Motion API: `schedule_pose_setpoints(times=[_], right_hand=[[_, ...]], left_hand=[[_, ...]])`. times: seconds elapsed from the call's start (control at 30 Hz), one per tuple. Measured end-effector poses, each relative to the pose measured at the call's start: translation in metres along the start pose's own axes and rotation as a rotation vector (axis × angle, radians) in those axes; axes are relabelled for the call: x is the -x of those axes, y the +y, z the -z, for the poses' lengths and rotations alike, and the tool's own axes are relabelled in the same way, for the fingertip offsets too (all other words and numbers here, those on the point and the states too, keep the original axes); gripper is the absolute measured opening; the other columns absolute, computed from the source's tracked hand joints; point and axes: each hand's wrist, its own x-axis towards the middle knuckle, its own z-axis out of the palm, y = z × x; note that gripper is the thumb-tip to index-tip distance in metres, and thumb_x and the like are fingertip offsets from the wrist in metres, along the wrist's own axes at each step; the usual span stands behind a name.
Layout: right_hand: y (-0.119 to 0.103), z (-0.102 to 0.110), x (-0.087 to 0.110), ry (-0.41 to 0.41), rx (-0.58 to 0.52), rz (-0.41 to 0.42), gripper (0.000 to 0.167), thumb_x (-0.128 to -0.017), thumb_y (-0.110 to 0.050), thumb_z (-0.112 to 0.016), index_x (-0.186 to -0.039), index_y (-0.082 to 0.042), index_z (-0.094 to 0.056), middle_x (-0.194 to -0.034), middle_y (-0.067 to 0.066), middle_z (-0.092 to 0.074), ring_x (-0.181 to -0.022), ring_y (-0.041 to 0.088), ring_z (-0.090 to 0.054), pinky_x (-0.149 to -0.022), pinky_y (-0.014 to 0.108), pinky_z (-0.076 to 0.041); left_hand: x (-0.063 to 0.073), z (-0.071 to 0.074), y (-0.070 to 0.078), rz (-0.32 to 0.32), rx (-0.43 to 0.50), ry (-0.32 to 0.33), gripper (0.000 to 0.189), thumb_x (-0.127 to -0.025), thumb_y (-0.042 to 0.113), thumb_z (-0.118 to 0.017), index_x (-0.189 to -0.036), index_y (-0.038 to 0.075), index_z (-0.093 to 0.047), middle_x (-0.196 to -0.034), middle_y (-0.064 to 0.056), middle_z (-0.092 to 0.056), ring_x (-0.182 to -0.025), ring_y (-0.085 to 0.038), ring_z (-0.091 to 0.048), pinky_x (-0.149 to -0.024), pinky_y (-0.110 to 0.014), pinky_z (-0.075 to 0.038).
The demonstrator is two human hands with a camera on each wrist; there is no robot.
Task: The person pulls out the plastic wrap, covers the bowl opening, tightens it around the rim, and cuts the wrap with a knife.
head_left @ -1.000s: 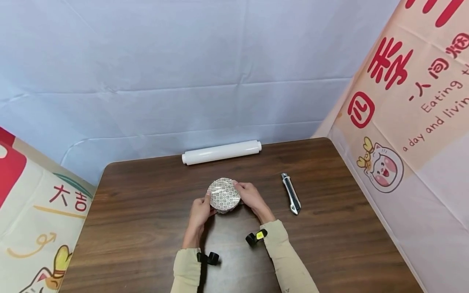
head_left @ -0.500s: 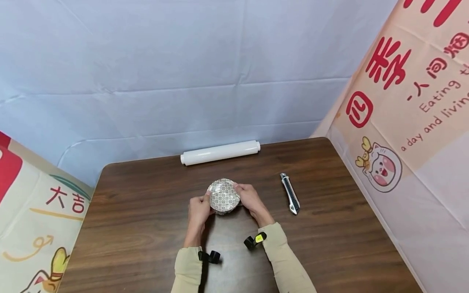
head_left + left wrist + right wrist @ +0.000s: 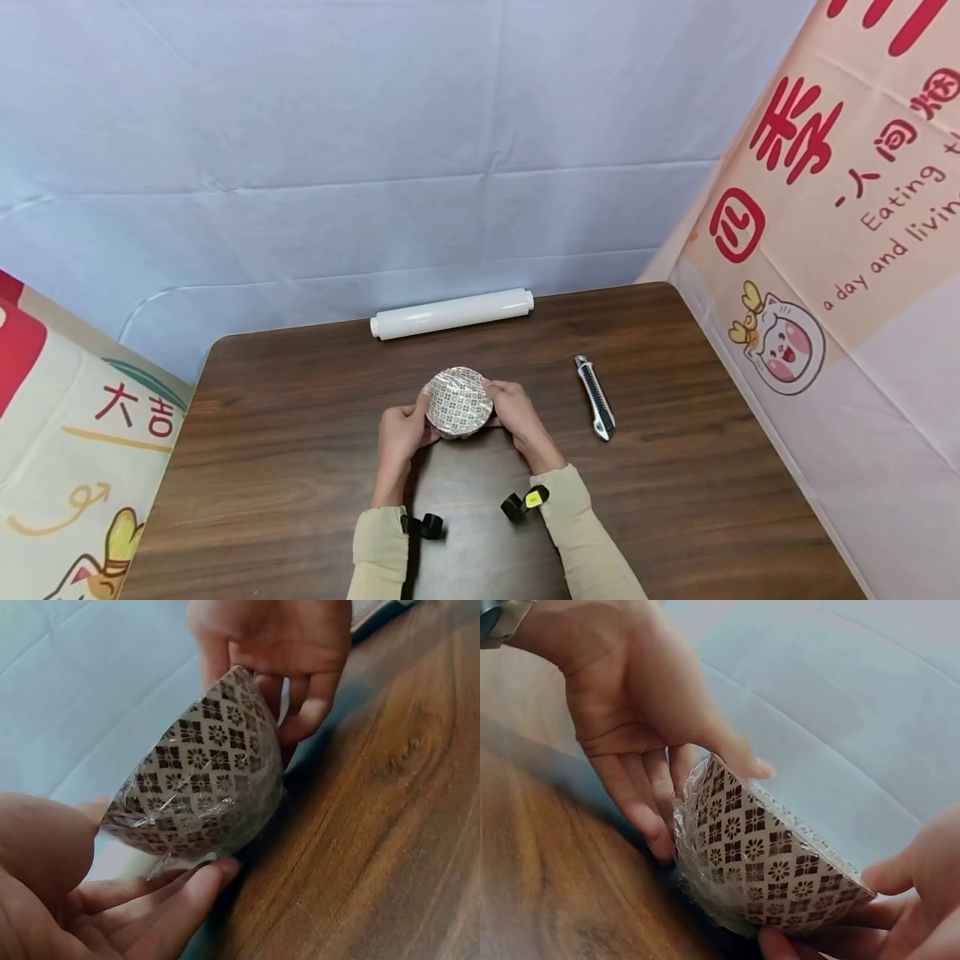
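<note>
A patterned bowl [image 3: 459,402], pale with dark squares and small flowers, is held between both hands near the middle of the table. Clear plastic wrap [image 3: 721,898] covers its outside, shiny and crumpled toward the base, and glare also shows across the bowl's top in the head view. My left hand [image 3: 401,429] grips the bowl's left side, its thumb at the rim and fingers under the curve. On the opposite side, my right hand [image 3: 520,413] has its thumb at the rim and fingers lower against the wall. In the left wrist view the bowl [image 3: 202,772] appears tilted close over the tabletop.
A white roll [image 3: 452,314], like a roll of cling film, lies along the table's back edge. To the right of the hands is a utility knife [image 3: 596,398]. Light cloth hangs behind the brown wooden table [image 3: 285,467], with printed banners [image 3: 847,275] at the sides.
Both hands stay on the bowl. My left hand and wrist have shifted slightly left, and the right fingers sit a little lower on the bowl's side. The roll and knife lie unmoved.
</note>
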Motion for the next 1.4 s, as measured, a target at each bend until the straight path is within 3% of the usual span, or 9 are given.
schedule_pose_setpoints(times=[0.23, 0.33, 0.47, 0.6, 0.77, 0.93, 1.1, 1.23, 1.4], right_hand=[[0.002, -0.004, 0.014, 0.004, -0.063, -0.039, 0.041, -0.11, -0.019, -0.045, -0.137, 0.011, -0.056, -0.13, 0.03, -0.062, -0.087, 0.022, -0.069, -0.077, 0.047, -0.066], [-0.002, -0.003, 0.017, 0.027, 0.034, -0.038, 0.043, -0.109, -0.021, -0.046, -0.138, 0.009, -0.055, -0.135, 0.03, -0.059, -0.097, 0.028, -0.068, -0.08, 0.048, -0.066], [-0.009, 0.0, 0.009, 0.073, 0.218, 0.024, 0.049, -0.11, -0.034, -0.052, -0.143, 0.002, -0.057, -0.141, 0.023, -0.063, -0.122, 0.036, -0.065, -0.099, 0.05, -0.058], [-0.009, 0.001, -0.009, -0.007, 0.253, 0.085, 0.061, -0.109, -0.047, -0.052, -0.152, -0.003, -0.053, -0.152, 0.02, -0.059, -0.145, 0.037, -0.052, -0.121, 0.053, -0.042], [-0.002, -0.001, -0.021, -0.083, 0.284, 0.092, 0.058, -0.11, -0.051, -0.048, -0.145, -0.007, -0.063, -0.152, 0.014, -0.061, -0.148, 0.033, -0.051, -0.124, 0.051, -0.039], [0.0, -0.001, -0.018, -0.074, 0.246, 0.088, 0.052, -0.111, -0.041, -0.048, -0.145, -0.004, -0.062, -0.153, 0.016, -0.059, -0.15, 0.035, -0.048, -0.126, 0.053, -0.036], [-0.001, -0.001, -0.013, -0.06, 0.217, 0.08, 0.049, -0.111, -0.039, -0.049, -0.143, -0.005, -0.065, -0.154, 0.017, -0.058, -0.15, 0.037, -0.047, -0.126, 0.054, -0.036], [-0.001, -0.001, -0.011, -0.038, 0.192, 0.074, 0.043, -0.11, -0.036, -0.052, -0.136, -0.008, -0.071, -0.15, 0.016, -0.062, -0.148, 0.036, -0.049, -0.125, 0.054, -0.038], [0.003, 0.001, -0.013, -0.06, 0.154, 0.073, 0.043, -0.11, -0.032, -0.052, -0.139, -0.003, -0.068, -0.153, 0.018, -0.059, -0.15, 0.038, -0.047, -0.126, 0.054, -0.036]], left_hand=[[0.011, 0.005, -0.004, 0.02, 0.113, -0.072, 0.072, -0.105, 0.051, -0.06, -0.128, -0.017, -0.063, -0.09, -0.01, -0.076, -0.073, -0.01, -0.074, -0.074, -0.027, -0.065], [0.019, 0.008, 0.0, 0.006, 0.122, -0.06, 0.066, -0.107, 0.041, -0.061, -0.132, -0.02, -0.059, -0.094, -0.013, -0.075, -0.075, -0.011, -0.073, -0.076, -0.028, -0.066], [0.024, 0.009, 0.004, 0.007, 0.092, -0.061, 0.061, -0.108, 0.036, -0.06, -0.13, -0.02, -0.06, -0.092, -0.014, -0.076, -0.074, -0.012, -0.073, -0.074, -0.027, -0.065], [0.021, 0.005, 0.003, 0.0, 0.101, -0.098, 0.058, -0.108, 0.033, -0.059, -0.129, -0.021, -0.06, -0.092, -0.01, -0.074, -0.075, -0.01, -0.071, -0.073, -0.023, -0.064], [0.019, -0.001, -0.001, -0.005, 0.098, -0.084, 0.052, -0.109, 0.03, -0.058, -0.123, -0.02, -0.065, -0.088, -0.006, -0.071, -0.074, -0.007, -0.068, -0.073, -0.022, -0.063], [0.021, -0.004, 0.003, -0.071, -0.047, -0.02, 0.05, -0.111, 0.035, -0.054, -0.108, -0.009, -0.077, -0.095, -0.01, -0.077, -0.083, -0.008, -0.069, -0.079, -0.025, -0.062], [0.023, -0.005, 0.008, -0.112, -0.243, 0.094, 0.054, -0.11, 0.04, -0.054, -0.075, 0.005, -0.077, -0.088, -0.007, -0.077, -0.079, -0.013, -0.064, -0.072, -0.026, -0.048], [0.023, -0.006, 0.008, -0.118, -0.29, 0.113, 0.056, -0.109, 0.039, -0.054, -0.066, 0.007, -0.069, -0.08, -0.005, -0.073, -0.074, -0.015, -0.06, -0.067, -0.028, -0.044], [0.023, -0.007, 0.007, -0.113, -0.229, 0.091, 0.052, -0.11, 0.035, -0.054, -0.079, 0.001, -0.079, -0.086, -0.008, -0.076, -0.077, -0.013, -0.063, -0.07, -0.025, -0.048]])
